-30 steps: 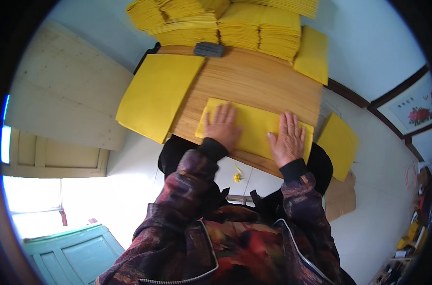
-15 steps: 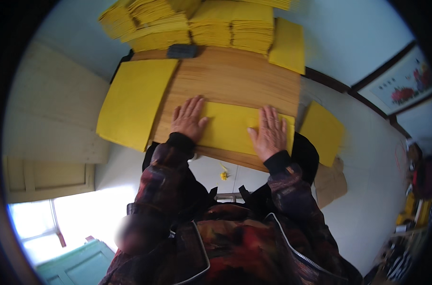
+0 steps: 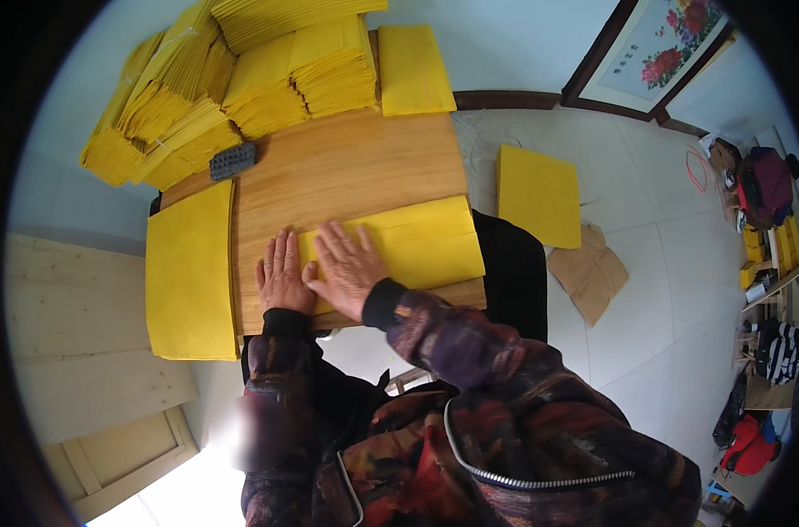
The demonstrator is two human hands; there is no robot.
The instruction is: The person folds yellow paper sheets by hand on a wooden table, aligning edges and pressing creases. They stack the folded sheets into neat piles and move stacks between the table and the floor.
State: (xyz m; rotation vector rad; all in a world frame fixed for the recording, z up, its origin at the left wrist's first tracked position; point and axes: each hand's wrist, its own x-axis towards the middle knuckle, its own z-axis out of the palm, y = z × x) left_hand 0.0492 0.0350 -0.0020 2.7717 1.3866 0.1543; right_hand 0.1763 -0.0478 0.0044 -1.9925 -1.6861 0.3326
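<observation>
Pale wooden board (image 3: pixel 83 316): far left, beside the table.
Yellow bundles (image 3: pixel 267 79): piled along the table's back edge, leftmost ones tilted; thick, many-layered.
Left yellow sheet (image 3: pixel 188 272): large, flat on the table's left side, near end out past the front edge.
Grey block (image 3: pixel 232 162): dark, knobbly top, just in front of the bundles.
Left hand (image 3: pixel 285 277): palm down at the left end of the narrow yellow piece, fingers straight and close together — grasping nothing. Cannot tell how much of it rests on wood.
Right hand (image 3: pixel 347 268): laid flat over the narrow yellow piece, fingers extended and a little apart, no grip; thumb right beside the left hand.
Narrow yellow piece (image 3: pixel 417 237): lengthwise near the front edge of the wooden table (image 3: pixel 347 167), partly under the right hand.
Back yellow sheet (image 3: pixel 415 70): table's back right corner.
Right yellow sheet (image 3: pixel 538 195): off the table's right side, lower down — support hidden.
Brown paper (image 3: pixel 591 272): creased, on the floor.
Framed flower picture (image 3: pixel 658 53): upper right, by the wall.
</observation>
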